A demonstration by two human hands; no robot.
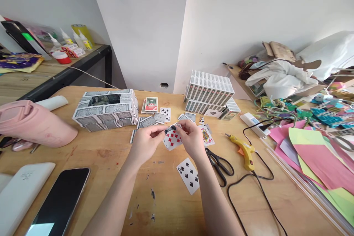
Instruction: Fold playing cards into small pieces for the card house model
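Note:
Both my hands meet above the middle of the wooden table (91, 155). My left hand (145, 142) and my right hand (192, 138) pinch the top edge of a red diamonds playing card (172, 139), fingers closed on it, holding it face up between them. A nine of spades card (188, 175) lies flat on the table just below my right wrist. More loose cards (163, 115) are scattered behind the held card.
A box built of card backs (106, 110) stands at left. Stacked card packs (208, 90) sit at the back. Black scissors (219, 164) and a yellow glue gun (243, 151) with its black cord lie right. A phone (62, 199), pink bag (33, 123) and coloured paper (318, 155) flank the edges.

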